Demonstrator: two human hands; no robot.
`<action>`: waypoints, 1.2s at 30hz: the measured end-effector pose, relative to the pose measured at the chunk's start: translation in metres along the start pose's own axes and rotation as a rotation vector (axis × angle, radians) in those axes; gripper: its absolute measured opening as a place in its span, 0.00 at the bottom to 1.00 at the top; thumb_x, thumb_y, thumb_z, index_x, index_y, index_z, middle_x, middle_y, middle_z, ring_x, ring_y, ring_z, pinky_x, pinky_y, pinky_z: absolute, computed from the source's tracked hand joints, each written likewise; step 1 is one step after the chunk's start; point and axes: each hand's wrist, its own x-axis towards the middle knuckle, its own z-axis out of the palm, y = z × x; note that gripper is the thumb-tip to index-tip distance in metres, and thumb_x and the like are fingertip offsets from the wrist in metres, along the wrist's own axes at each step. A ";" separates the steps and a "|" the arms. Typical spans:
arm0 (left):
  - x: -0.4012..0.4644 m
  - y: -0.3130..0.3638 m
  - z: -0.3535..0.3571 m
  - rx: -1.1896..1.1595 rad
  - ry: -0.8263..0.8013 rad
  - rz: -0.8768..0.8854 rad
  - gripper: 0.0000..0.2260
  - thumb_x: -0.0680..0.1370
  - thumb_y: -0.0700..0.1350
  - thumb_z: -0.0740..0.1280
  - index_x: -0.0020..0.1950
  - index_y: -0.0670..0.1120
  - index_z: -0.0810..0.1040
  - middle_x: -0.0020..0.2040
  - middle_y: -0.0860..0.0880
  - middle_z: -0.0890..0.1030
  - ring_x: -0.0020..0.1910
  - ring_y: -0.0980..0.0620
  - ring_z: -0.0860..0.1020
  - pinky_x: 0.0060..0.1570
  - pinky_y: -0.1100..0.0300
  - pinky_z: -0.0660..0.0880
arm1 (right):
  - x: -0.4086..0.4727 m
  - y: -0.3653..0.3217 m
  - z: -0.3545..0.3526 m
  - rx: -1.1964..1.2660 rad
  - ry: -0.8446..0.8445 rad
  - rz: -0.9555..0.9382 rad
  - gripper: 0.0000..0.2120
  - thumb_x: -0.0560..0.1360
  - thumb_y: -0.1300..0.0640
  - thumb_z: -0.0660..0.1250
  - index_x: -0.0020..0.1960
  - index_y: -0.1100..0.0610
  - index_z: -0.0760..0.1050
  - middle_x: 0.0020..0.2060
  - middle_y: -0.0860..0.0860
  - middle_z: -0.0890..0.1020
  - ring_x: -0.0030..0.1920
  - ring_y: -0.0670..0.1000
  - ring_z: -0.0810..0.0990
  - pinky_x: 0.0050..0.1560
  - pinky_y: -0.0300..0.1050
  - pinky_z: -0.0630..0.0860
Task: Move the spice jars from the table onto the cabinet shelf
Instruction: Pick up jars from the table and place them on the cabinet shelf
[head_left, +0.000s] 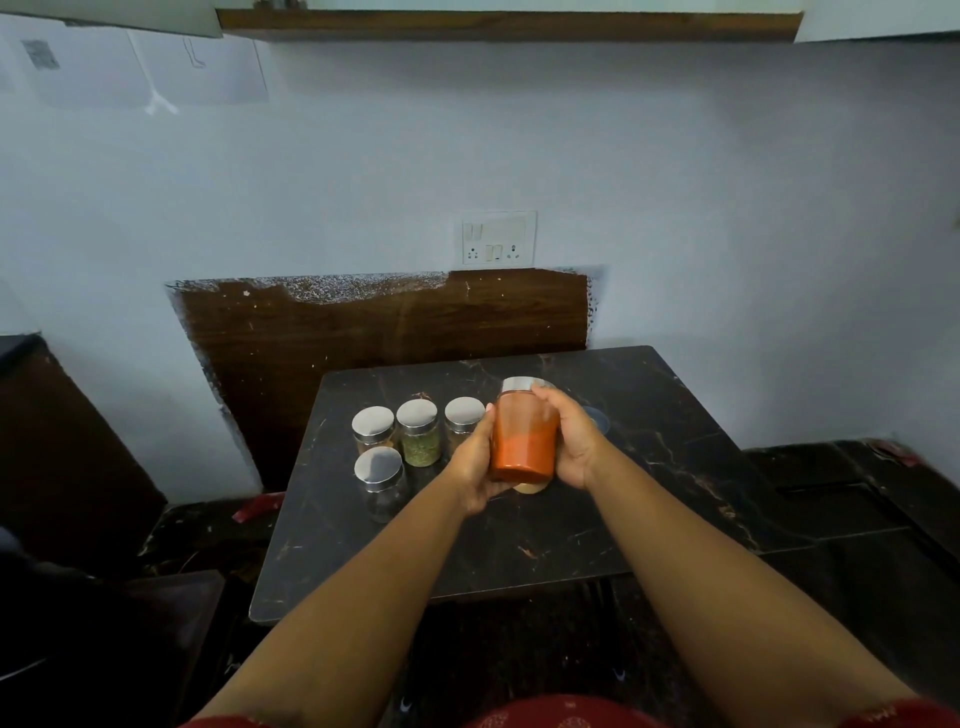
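I hold a glass jar of orange-red spice (522, 439) with a silver lid between both hands, lifted a little above the dark marble table (649, 467). My left hand (475, 467) cups its left side and bottom; my right hand (569, 441) wraps its right side. Left of it, several smaller silver-lidded jars stand on the table: one with green herbs (420, 434), one at the far left (373, 428), one beside my left hand (463, 418), and a clear one in front (381, 480). A pale jar lid (530, 487) shows just beneath the held jar.
The underside of a wooden cabinet shelf (509, 26) runs along the top of the view, high above the table. A switch and socket plate (498, 238) is on the wall above a brown wooden panel (384, 332). Dark furniture flanks the table on both sides.
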 end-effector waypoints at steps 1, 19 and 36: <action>0.000 0.000 0.000 0.003 0.003 0.003 0.29 0.74 0.68 0.62 0.68 0.51 0.64 0.59 0.41 0.78 0.57 0.42 0.79 0.58 0.45 0.77 | -0.001 0.000 -0.001 0.003 -0.006 0.000 0.36 0.62 0.36 0.76 0.64 0.44 0.67 0.57 0.56 0.79 0.54 0.61 0.81 0.48 0.60 0.80; -0.002 -0.006 0.010 0.044 0.071 0.049 0.35 0.72 0.66 0.66 0.73 0.49 0.62 0.64 0.41 0.75 0.60 0.42 0.77 0.61 0.44 0.75 | -0.007 0.001 -0.005 0.060 -0.060 -0.008 0.27 0.71 0.46 0.73 0.64 0.46 0.64 0.56 0.57 0.78 0.53 0.61 0.80 0.36 0.55 0.82; 0.009 -0.003 0.023 0.179 0.066 0.071 0.37 0.71 0.67 0.66 0.74 0.50 0.61 0.66 0.43 0.74 0.62 0.44 0.75 0.62 0.45 0.74 | 0.000 -0.003 -0.014 0.044 -0.023 -0.031 0.32 0.67 0.44 0.76 0.67 0.46 0.66 0.56 0.56 0.80 0.55 0.60 0.80 0.45 0.58 0.81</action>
